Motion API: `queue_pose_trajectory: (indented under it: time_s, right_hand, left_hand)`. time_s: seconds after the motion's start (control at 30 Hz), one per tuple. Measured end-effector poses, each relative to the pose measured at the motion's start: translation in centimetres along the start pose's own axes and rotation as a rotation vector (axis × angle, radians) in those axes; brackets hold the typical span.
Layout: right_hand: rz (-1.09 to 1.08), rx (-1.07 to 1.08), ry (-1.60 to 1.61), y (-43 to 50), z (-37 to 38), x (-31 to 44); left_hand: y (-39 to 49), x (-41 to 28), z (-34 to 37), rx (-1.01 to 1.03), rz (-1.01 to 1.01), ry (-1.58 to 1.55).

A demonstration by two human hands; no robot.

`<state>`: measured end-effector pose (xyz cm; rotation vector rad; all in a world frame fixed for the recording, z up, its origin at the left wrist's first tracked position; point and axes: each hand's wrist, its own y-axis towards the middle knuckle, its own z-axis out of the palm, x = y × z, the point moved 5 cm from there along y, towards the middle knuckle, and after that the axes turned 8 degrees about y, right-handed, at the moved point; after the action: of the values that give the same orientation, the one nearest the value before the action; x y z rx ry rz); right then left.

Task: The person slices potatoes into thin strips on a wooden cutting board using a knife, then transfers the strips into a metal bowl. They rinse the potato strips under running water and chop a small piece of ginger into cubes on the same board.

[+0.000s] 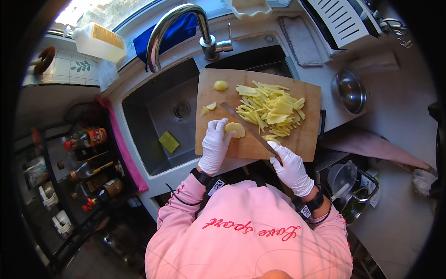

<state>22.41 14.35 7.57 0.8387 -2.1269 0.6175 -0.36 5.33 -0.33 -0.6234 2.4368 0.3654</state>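
In a white glove, my right hand (292, 169) grips the handle of a kitchen knife (249, 128), its blade slanting up and left across the wooden cutting board (226, 150). My gloved left hand (214, 141) has its fingers at the left edge of some overlapping potato slices (236, 130), just left of the blade. Beyond the knife is a heap of cut potato sticks (273, 106), with a few more pieces (271, 138) near my right fingers. A rounded potato piece (221, 85) sits at the board's upper left, above small end pieces (210, 106).
The board lies over part of a dark double sink (156, 104) holding a green sponge (169, 142). A chrome faucet (209, 45) rises behind it. A metal bowl (350, 91) stands at the right. Several bottles (94, 137) fill a rack at the left.
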Motion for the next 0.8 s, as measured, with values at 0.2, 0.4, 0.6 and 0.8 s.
queue_pose_trajectory:
  time_s: [0.2, 0.4, 0.6, 0.8]
  right_hand:
    - [-0.113, -0.025, -0.351, 0.7, 1.8, 0.6]
    - [-0.106, -0.015, -0.453, 1.8, 3.0, 0.3]
    - [-0.138, -0.047, -0.458, 1.8, 3.2, 0.3]
    - [-0.138, -0.033, -0.456, 1.7, 3.7, 0.2]
  left_hand:
    - [-3.1, -0.3, 0.4, -0.038, 0.385, 0.16]
    - [-3.7, 0.2, 0.7, -0.084, 0.366, 0.098]
    - [-3.8, 0.5, 0.9, -0.046, 0.334, 0.068]
    - [-3.8, 0.5, 0.7, -0.072, 0.364, 0.054]
